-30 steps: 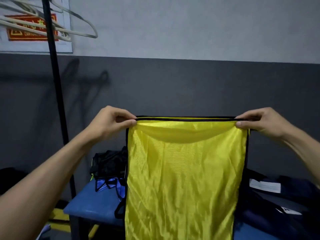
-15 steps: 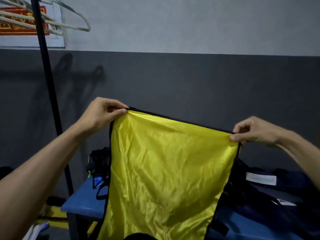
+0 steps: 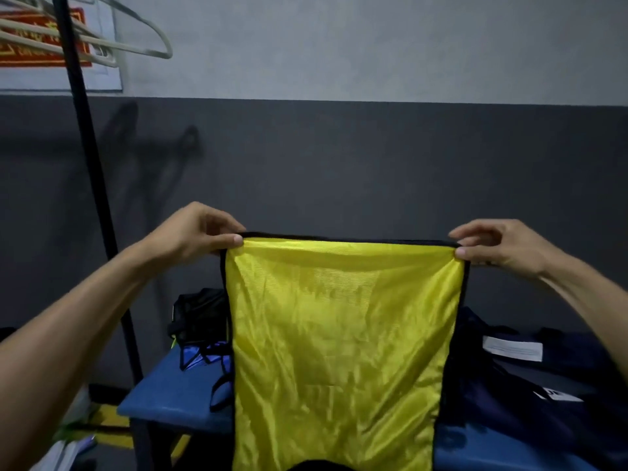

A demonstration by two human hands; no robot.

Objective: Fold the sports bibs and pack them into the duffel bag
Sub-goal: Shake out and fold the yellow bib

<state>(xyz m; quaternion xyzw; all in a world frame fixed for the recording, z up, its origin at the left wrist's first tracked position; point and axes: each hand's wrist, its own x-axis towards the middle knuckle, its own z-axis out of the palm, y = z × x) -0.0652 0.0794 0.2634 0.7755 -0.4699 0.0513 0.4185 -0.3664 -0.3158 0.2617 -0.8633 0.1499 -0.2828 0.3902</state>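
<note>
A yellow mesh sports bib point(image 3: 343, 351) with black trim hangs in the air in front of me, its top edge level and stretched flat. My left hand point(image 3: 200, 232) pinches the top left corner. My right hand point(image 3: 499, 246) pinches the top right corner. Behind the bib on the right lies a dark navy duffel bag point(image 3: 530, 396) with white labels, partly hidden by the cloth. More bibs, black and blue point(image 3: 200, 338), lie in a heap on the left behind the yellow one.
A blue bench point(image 3: 170, 396) carries the heap and the bag. A black rack pole point(image 3: 91, 185) with pale hangers point(image 3: 112, 39) stands at the left. A grey wall is close behind. Things lie on the floor at lower left.
My right hand has risen, so the bib's top edge went from slanted to level. The bib hangs straighter between both hands.
</note>
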